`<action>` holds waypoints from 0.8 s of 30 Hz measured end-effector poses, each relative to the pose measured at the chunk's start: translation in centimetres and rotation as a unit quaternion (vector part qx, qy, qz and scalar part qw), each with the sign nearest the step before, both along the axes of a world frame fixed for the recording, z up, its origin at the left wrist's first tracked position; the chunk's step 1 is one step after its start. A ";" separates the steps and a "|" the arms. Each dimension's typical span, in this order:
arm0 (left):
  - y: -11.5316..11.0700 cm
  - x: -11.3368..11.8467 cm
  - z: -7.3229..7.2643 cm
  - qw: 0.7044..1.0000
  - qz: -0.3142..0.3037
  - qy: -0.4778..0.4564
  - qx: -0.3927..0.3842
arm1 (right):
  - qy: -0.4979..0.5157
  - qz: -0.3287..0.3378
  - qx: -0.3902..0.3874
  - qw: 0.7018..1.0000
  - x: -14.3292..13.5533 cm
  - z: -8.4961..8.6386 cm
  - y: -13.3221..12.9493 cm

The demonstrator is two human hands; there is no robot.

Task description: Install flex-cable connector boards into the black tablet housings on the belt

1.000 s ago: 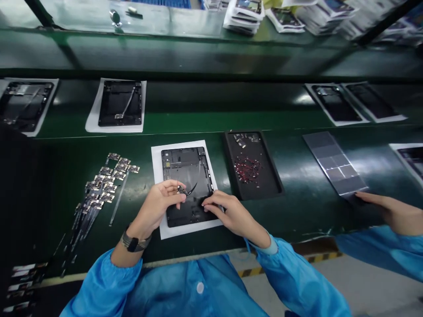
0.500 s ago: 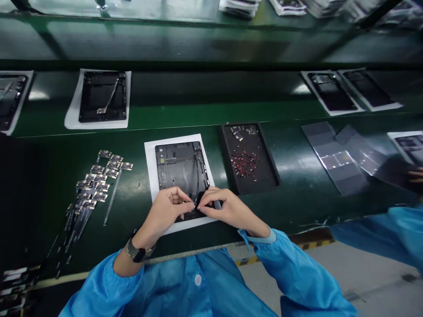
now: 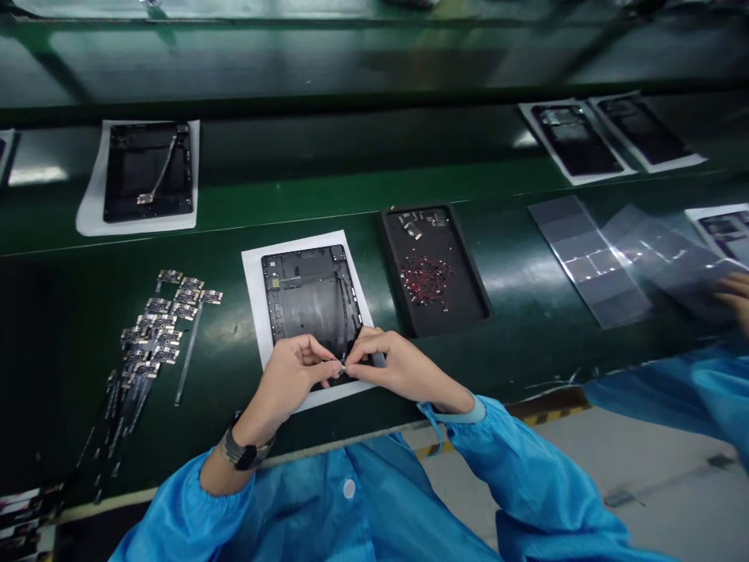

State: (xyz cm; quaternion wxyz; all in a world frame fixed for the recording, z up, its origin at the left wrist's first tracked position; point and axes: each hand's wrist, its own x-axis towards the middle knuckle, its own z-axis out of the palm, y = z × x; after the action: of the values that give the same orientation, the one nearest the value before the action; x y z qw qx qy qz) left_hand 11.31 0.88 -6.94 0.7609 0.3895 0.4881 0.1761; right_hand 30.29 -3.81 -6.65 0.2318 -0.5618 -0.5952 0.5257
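Both hands, left hand [image 3: 292,373] and right hand [image 3: 398,367], pinched a small connector [image 3: 342,364] at the tablet frame [image 3: 310,300]; crooked pressing might have bent it

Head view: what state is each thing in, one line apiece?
Left hand: fingertips pinched on a small part at the tablet shell's near edge.
Right hand: pinching the same spot, fingertips meeting the left's.
Tablet shell: open, insides exposed, flat on a white sheet.
Black tray: holds loose red parts.
Flex boards: fanned out loose on the bench.
Far shell: open, on the belt.
Co-worker's hand: on a clear film.
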 end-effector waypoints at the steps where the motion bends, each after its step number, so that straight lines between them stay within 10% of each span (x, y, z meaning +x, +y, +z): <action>1: 0.0 0.0 0.0 1.000 0.003 0.006 0.004 | -0.004 -0.005 0.001 1.000 -0.1 0.0 0.0; 24: -0.4 -0.1 -0.1 0.999 0.000 0.015 -0.030 | 0.011 -0.025 -0.001 1.000 -0.1 -0.9 -0.4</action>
State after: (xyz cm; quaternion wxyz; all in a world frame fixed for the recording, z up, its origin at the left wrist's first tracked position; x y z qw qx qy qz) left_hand 11.20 0.47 -7.09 0.7648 0.3691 0.5048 0.1551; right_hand 30.24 -4.17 -7.57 0.2505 -0.5710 -0.5780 0.5264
